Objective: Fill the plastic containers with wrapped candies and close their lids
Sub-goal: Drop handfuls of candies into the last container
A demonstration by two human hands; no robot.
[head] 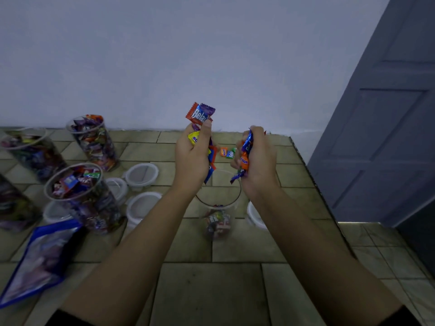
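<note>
Both hands hover just above the open clear container (220, 204), which stands toward the table's (211, 290) right edge with a few candies (216, 222) at its bottom. The left hand (191, 158) has its fingers (206, 130) curled round a bunch of wrapped candies (200, 113). The right hand (259, 158) grips a second bunch (244, 158). Filled containers (94, 142) and loose lids (141, 175) sit toward the left edge.

dim, bluish, even light with no clear source; shadows are faint. a thin bright strip glows low at the right. the wide lens bends the door (386, 128) and worktop (211, 278) edges. the left-edge containers (26, 151) and blue bag (40, 257) are smeared with blur.
</note>
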